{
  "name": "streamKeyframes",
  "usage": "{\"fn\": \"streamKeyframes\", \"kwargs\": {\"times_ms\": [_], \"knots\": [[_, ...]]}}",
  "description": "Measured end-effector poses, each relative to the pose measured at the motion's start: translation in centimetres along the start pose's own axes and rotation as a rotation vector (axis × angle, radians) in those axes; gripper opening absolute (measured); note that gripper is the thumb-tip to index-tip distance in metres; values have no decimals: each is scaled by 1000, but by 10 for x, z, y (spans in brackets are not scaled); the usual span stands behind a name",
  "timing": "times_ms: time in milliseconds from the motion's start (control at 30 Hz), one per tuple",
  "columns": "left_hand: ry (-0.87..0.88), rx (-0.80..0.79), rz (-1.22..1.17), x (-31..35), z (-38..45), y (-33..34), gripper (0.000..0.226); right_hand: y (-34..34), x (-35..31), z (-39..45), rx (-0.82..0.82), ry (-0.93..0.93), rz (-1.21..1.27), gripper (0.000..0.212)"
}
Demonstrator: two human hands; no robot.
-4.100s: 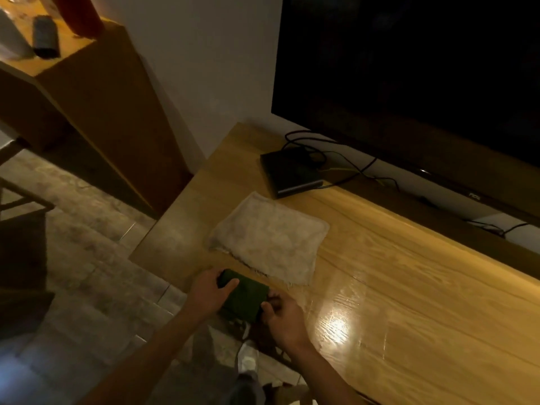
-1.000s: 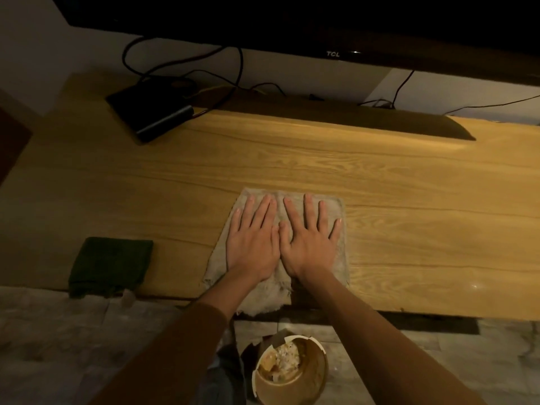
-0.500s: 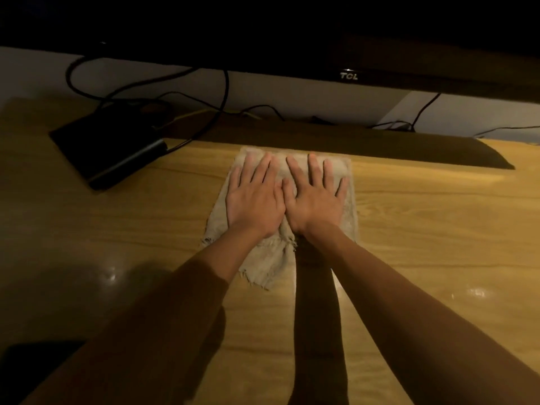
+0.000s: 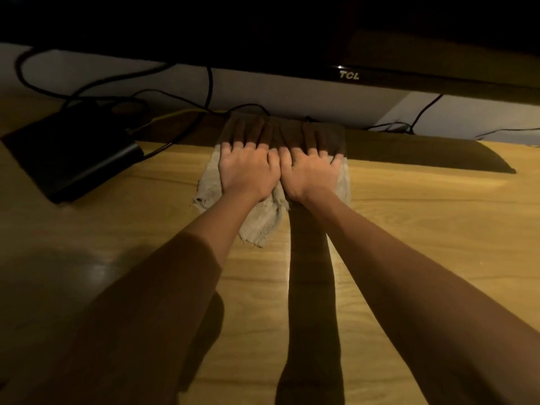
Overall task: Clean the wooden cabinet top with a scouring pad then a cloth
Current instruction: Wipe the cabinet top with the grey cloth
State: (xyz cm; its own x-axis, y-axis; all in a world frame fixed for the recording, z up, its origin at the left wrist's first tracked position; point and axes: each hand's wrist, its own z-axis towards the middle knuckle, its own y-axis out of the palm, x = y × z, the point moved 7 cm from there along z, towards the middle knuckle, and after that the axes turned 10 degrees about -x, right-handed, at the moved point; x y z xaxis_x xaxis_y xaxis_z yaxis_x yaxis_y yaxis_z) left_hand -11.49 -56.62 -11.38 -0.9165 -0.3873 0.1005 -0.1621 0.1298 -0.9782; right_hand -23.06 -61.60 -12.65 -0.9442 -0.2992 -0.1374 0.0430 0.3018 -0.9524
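A frayed beige cloth (image 4: 260,222) lies flat on the wooden cabinet top (image 4: 409,229), far back near the wall. My left hand (image 4: 247,168) and my right hand (image 4: 309,171) press on it side by side, palms down, fingers straight. The fingertips and the cloth's far edge reach into the dark shadow under the television. The scouring pad is out of view.
A black box (image 4: 70,159) with cables (image 4: 175,112) plugged in sits at the back left, close to the cloth. A television (image 4: 347,74) hangs low over the back edge. More cables (image 4: 409,124) run along the wall to the right.
Both hands have pushed the cloth away from the cabinet's front edge to the back, under the television's shadow. Earlier they held the green scouring pad, which then lay at the front left edge.
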Motion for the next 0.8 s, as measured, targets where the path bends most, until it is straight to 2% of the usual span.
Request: {"fn": "streamKeyframes", "kwargs": {"times_ms": [267, 800], "knots": [[63, 4, -60, 26, -82, 26, 62, 22, 34, -80, -6, -88, 22, 54], [80, -51, -79, 138, -359, 86, 60, 80, 172, -349, -28, -62, 69, 57]]}}
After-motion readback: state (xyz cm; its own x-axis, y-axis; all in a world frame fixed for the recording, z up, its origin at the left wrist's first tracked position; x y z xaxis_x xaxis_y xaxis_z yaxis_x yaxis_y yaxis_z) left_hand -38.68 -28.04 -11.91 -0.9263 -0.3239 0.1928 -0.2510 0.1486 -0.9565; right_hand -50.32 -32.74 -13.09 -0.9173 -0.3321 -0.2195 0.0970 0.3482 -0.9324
